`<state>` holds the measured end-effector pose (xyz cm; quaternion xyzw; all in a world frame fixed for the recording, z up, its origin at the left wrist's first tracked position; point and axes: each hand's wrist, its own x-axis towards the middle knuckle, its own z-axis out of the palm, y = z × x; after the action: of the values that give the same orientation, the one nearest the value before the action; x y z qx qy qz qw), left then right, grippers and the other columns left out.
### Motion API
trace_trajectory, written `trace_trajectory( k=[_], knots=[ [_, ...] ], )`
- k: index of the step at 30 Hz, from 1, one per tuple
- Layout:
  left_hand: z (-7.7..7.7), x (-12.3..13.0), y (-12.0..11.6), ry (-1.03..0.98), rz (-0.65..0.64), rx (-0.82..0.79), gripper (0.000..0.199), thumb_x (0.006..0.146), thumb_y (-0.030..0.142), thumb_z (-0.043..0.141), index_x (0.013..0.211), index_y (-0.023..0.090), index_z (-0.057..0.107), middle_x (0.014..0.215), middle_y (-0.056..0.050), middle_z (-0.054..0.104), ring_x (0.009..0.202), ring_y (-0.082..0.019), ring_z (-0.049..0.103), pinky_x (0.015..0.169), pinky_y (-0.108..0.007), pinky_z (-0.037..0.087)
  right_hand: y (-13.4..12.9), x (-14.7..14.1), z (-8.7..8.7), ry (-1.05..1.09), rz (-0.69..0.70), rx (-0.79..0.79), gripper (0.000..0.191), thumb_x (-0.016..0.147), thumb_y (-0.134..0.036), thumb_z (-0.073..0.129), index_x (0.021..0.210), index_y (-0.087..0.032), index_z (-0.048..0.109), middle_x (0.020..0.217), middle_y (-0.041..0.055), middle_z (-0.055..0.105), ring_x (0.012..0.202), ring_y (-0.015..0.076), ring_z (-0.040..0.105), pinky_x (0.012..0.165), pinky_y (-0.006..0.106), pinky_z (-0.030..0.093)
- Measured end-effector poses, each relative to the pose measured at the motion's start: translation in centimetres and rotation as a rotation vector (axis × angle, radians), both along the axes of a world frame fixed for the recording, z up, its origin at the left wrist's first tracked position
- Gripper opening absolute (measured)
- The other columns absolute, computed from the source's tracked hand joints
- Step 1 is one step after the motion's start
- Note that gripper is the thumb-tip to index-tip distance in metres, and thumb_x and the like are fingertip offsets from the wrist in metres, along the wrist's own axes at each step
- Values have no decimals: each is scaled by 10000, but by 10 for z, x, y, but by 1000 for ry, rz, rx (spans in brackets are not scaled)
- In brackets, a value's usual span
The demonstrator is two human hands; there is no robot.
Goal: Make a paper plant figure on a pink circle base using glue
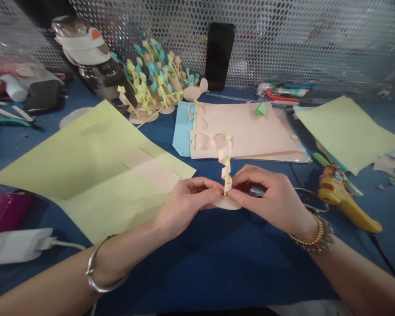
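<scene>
Between my hands stands a thin paper stem (226, 164), a pale yellow strip wound with a peach paper spiral. My left hand (187, 206) and my right hand (270, 197) pinch its lower end from either side. Below their fingertips lies a round peach paper disc (226, 203), partly hidden by my fingers. A large pale green paper sheet (85, 175) lies beside my left hand, with a peach paper piece (151, 170) on it. A peach paper sheet (243, 127) with cut circles lies beyond the stem.
Behind stands a cluster of yellow, blue and peach paper spirals (154, 79), near a black phone (219, 56). A yellow glue gun (345, 202) lies right of my right hand. Red-handled scissors (278, 95) lie at the back, before a perforated metal panel (299, 39).
</scene>
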<state>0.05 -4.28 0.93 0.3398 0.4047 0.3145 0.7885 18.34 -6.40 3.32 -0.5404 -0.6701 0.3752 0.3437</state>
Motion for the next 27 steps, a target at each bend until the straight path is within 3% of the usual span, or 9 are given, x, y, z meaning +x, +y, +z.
trace_trajectory(
  k=[10, 20, 27],
  knots=[
    [2, -1, 0, 24, 3, 17, 106, 743, 238, 720, 800, 152, 696, 827, -24, 678, 696, -101, 590, 664, -221, 457, 3, 6, 2, -42, -48, -10, 130, 849, -206, 588, 884, -230, 711, 850, -9, 697, 751, 132, 626, 662, 243, 501],
    [0, -2, -1, 49, -8, 92, 114, 744, 248, 712, 817, 160, 709, 726, 2, 645, 649, -97, 561, 655, -232, 453, 4, 6, -4, 60, -44, -71, 157, 854, -325, 616, 933, -208, 686, 897, 33, 720, 781, 162, 668, 652, 267, 550],
    [0, -2, -1, 57, -22, 101, 126, 744, 270, 715, 820, 168, 716, 760, -5, 650, 687, -109, 567, 669, -236, 457, 5, 4, -4, 43, -61, -82, 205, 812, -357, 657, 940, -199, 682, 832, 32, 697, 727, 158, 653, 609, 267, 541]
  ],
)
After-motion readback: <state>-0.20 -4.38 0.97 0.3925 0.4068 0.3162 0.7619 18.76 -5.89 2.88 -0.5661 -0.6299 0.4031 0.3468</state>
